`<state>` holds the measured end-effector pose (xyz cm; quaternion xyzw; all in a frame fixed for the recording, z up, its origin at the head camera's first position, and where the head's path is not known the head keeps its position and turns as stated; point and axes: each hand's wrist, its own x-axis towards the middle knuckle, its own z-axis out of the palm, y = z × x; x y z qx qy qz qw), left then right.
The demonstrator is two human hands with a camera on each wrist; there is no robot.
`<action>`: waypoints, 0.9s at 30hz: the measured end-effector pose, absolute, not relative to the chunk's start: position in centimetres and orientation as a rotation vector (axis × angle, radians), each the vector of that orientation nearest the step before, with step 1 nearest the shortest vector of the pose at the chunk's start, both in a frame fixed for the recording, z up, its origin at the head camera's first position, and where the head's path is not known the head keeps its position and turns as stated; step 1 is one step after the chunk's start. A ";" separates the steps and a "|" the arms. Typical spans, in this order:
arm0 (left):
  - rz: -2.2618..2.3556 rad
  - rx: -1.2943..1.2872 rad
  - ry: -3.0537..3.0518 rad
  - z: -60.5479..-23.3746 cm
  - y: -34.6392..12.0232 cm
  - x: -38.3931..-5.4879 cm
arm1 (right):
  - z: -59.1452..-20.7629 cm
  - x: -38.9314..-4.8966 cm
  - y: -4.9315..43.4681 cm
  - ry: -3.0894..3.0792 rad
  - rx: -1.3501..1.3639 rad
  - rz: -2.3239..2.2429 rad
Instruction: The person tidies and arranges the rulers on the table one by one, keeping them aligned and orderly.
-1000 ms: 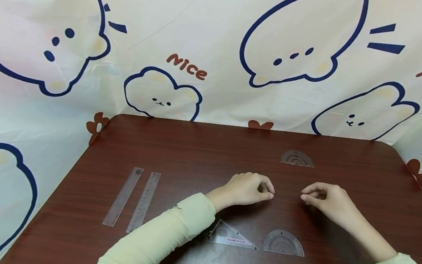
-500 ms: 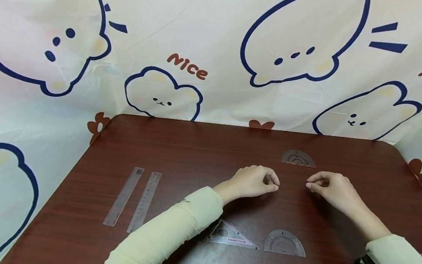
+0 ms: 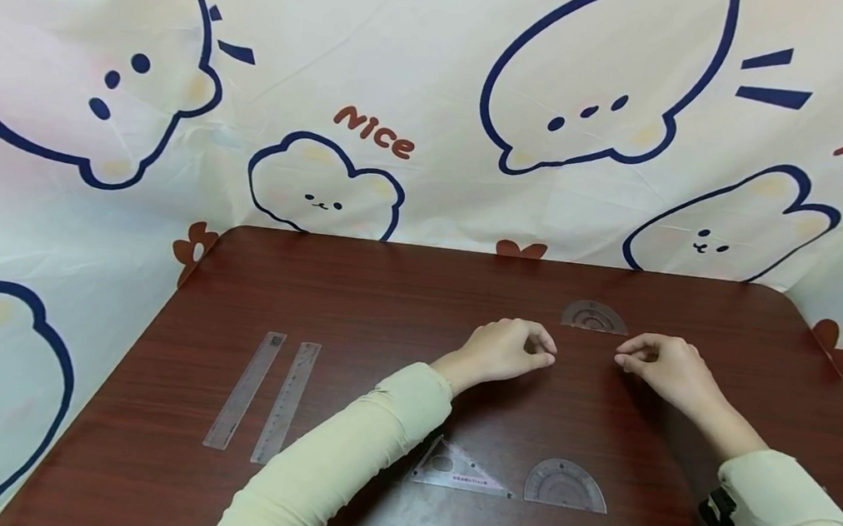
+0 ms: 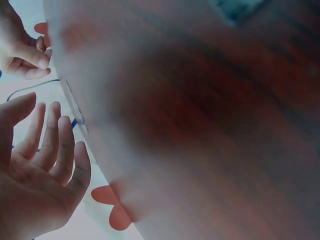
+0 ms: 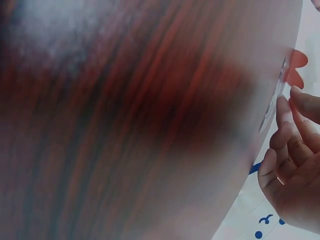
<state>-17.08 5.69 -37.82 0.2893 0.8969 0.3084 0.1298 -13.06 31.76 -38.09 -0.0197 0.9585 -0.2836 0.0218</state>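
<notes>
Both hands hover over the far half of the table, with nothing in their fingers. My left hand (image 3: 507,350) is just left of and nearer than a clear protractor (image 3: 594,316) lying close to the far edge. To that protractor's lower right is my right hand (image 3: 671,368), thumb and forefinger close to its near corner in the head view. In the left wrist view the left hand's fingers (image 4: 64,150) are relaxed and spread apart. The right wrist view shows the right hand's fingers (image 5: 285,140) loosely bent, with the protractor (image 5: 274,97) beyond them.
Two clear rulers (image 3: 245,390) (image 3: 286,402) lie side by side at the left. A clear set square (image 3: 459,469) and a second protractor (image 3: 565,484) lie on the near part of the brown table (image 3: 389,294). A printed curtain (image 3: 437,89) stands behind the table.
Both hands have moved away from the body toward the far protractor, the right one also slightly rightward. The rulers, set square and protractors have stayed in place.
</notes>
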 end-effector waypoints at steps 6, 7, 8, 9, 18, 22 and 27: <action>0.898 0.825 2.645 -37.7 6.0 -17.6 | -38.0 -13.8 32.4 2.979 -0.041 -0.866; 0.906 0.822 2.648 -37.7 6.1 -17.6 | -37.9 -13.9 32.5 2.978 -0.035 -0.869; 0.909 0.820 2.655 -37.7 6.2 -17.7 | -37.9 -14.0 32.5 2.978 -0.031 -0.872; 0.913 0.819 2.662 -37.7 6.4 -17.7 | -37.8 -14.1 32.6 2.979 -0.029 -0.877; 0.868 0.762 2.745 -38.1 7.7 -18.2 | -37.8 -15.2 32.6 3.012 -0.031 -0.903; 0.896 0.686 2.770 -38.0 8.3 -18.5 | -37.6 -15.9 32.5 3.003 -0.006 -0.913; 0.911 0.667 2.769 -38.1 8.7 -19.0 | -37.5 -16.3 32.4 2.998 0.028 -0.910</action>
